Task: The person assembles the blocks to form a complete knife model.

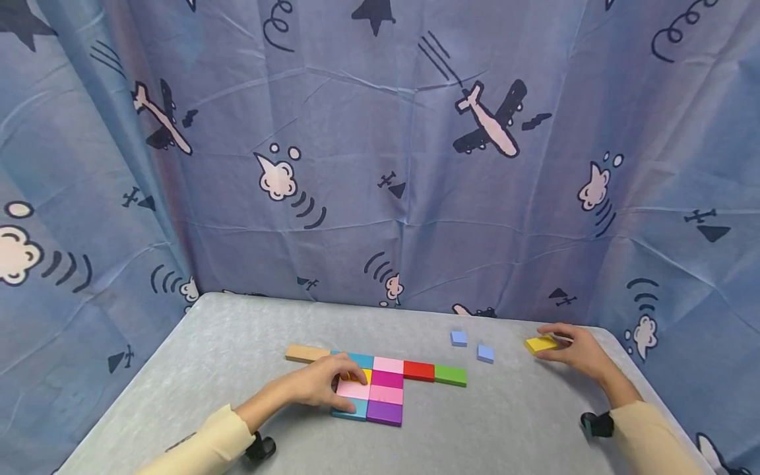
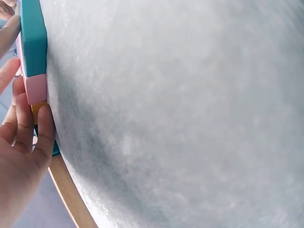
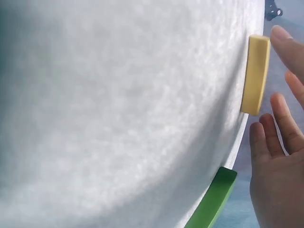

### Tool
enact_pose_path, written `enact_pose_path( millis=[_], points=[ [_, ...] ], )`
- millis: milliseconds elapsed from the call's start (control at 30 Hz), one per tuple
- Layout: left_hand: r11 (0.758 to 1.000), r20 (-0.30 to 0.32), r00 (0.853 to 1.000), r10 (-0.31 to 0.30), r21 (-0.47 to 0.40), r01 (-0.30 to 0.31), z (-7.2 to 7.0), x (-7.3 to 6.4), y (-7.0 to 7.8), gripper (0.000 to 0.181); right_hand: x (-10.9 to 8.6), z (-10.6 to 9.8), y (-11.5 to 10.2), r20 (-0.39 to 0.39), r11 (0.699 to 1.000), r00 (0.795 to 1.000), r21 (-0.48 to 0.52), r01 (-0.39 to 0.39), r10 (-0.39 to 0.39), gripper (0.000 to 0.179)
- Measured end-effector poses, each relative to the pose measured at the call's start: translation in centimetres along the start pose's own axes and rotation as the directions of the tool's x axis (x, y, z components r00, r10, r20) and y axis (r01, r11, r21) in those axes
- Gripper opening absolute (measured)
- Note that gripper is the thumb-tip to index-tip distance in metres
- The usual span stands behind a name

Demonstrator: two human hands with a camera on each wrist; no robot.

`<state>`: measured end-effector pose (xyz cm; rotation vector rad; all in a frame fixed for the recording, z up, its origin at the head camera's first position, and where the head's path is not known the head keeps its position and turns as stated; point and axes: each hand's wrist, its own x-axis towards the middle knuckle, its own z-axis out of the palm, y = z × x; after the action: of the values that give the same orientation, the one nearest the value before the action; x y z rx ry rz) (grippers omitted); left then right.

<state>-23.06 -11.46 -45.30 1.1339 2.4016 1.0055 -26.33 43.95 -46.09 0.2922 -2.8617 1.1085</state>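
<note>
My left hand (image 1: 326,379) rests its curved fingers and thumb over the left side of flat coloured blocks laid edge to edge. Beneath it are a pale pink block (image 1: 353,390), a yellow one (image 1: 367,377) and a teal one (image 1: 360,410). In the left wrist view the thumb meets the near teal block (image 2: 34,42), fingers spread beside it. Far to the right, my right hand (image 1: 572,349) reaches around a yellow block (image 1: 539,344) on the table. Its fingers are loosely bent and appear apart from that block (image 3: 255,76) in the right wrist view.
Two small blue blocks (image 1: 458,338) lie apart near the back. A tan block (image 1: 307,353) forms the row's left end; red (image 1: 419,371) and green (image 1: 450,375) blocks extend it rightward. A patterned curtain (image 1: 380,165) hangs behind the grey table (image 1: 505,422).
</note>
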Motion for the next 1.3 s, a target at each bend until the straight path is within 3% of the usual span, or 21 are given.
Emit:
enact_pose_path(
  millis=[300, 800, 1300],
  points=[
    [1.000, 0.014, 1.000, -0.009, -0.005, 0.009, 0.0, 0.2, -0.1, 0.037, 0.3, 0.3, 0.2, 0.024, 0.999, 0.999, -0.003, 0.039, -0.039, 0.046],
    [1.000, 0.014, 1.000, 0.001, 0.000, -0.001, 0.0, 0.0, 0.1, 0.037, -0.1, 0.7, 0.0, 0.006, 0.999, 1.000, -0.040, 0.010, -0.010, 0.031],
    [1.000, 0.009, 1.000, 0.004, 0.010, -0.004, 0.0, 0.0, 0.0, 0.038, -1.9, 1.3, -3.0, -0.007, 0.997, 0.997, 0.016, 0.074, -0.074, 0.030]
  ],
)
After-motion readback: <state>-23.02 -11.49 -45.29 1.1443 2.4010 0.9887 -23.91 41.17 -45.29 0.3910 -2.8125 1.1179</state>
